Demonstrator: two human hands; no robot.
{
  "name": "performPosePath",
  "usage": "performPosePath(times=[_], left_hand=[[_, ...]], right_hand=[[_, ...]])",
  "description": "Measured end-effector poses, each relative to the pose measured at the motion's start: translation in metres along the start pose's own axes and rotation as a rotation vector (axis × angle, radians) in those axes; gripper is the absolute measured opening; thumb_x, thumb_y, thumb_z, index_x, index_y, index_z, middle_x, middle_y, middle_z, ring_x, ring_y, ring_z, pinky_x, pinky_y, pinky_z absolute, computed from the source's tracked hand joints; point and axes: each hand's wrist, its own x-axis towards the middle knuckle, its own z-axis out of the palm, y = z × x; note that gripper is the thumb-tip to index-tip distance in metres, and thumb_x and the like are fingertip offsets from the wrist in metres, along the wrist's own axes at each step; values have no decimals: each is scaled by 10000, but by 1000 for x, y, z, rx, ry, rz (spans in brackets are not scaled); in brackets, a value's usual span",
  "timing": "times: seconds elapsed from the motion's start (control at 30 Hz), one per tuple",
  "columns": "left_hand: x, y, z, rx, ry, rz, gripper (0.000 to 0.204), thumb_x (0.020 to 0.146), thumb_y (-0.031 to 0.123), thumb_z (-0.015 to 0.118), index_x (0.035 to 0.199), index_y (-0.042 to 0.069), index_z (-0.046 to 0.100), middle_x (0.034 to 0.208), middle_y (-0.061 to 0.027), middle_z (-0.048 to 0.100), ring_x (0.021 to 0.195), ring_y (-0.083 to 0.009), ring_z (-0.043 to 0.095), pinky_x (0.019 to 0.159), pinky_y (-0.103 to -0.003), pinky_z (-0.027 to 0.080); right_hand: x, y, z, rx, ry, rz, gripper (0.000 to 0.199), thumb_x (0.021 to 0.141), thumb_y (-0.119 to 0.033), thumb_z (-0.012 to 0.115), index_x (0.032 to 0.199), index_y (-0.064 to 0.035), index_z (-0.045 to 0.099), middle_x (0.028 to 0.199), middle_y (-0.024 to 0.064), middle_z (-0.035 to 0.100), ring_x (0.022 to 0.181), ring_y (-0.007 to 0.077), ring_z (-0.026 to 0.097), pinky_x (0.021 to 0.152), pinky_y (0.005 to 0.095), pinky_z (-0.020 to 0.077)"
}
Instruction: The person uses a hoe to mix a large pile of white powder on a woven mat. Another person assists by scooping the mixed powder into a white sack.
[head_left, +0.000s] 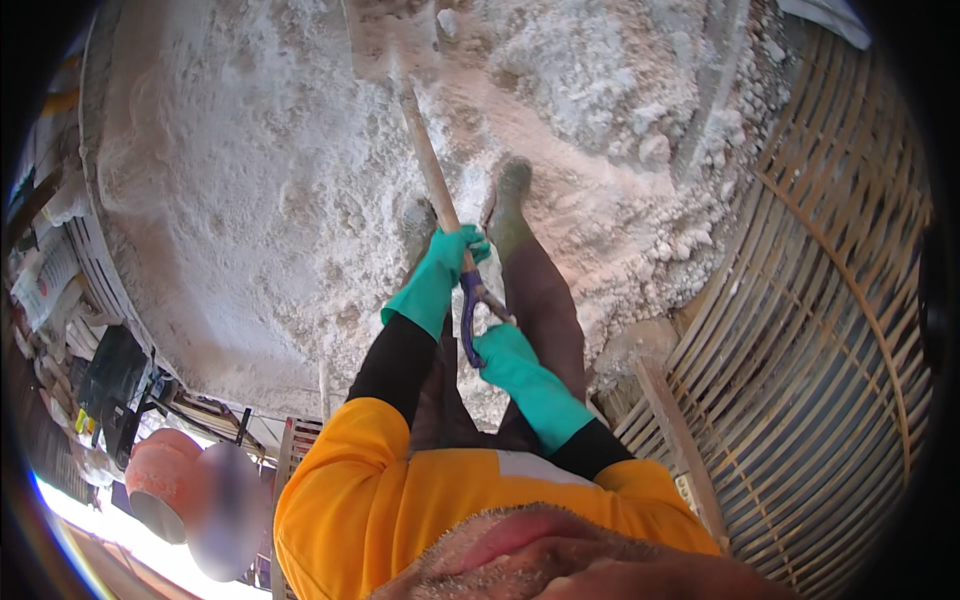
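Observation:
A shovel [428,160] with a wooden shaft and a dark purple forked handle [467,318] slants away from my body. Its far end reaches a pale, dusty blade [388,38] near the top of the view, lying against the white powder. My left hand [447,262], in a green rubber glove, is wrapped round the shaft just above the fork. Lower down, my right hand [512,358], gloved the same way, closes on the grip at the handle's end. Both boots [510,205] stand in the lumpy white powder [280,200] beneath the shaft.
Higher, clumpy powder [610,90] is heaped at the far right. A slatted bamboo screen [810,330] curves along my right side, beside a wooden post [680,440]. Behind me to the left are an orange rounded container [165,475] and a black box-shaped object [112,380].

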Motion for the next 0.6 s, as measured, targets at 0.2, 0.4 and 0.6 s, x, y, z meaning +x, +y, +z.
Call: performPosePath(times=[0.2,0.4,0.6], left_hand=[[-98,72,109,-328,-279,165,174,931,158,625,1021,10,614,870,-108,678,757,-271,671,791,-429,602],[-245,32,173,-327,-161,66,99,899,88,557,951,27,616,862,-112,679,719,-273,669,759,-425,602],[-340,-13,175,-418,-204,-143,116,908,137,534,957,43,581,859,-100,668,745,-263,664,700,-375,596]], right_hand=[[-87,-109,-192,-236,428,-215,457,601,-125,776,1048,-68,699,873,113,664,892,330,657,823,485,510],[-209,-238,-277,-444,656,-164,688,566,-169,799,1219,-27,637,824,91,660,811,310,669,683,456,521],[-257,-307,-297,-507,795,-286,593,554,-75,796,1142,-55,721,843,98,701,754,293,691,638,412,526]])
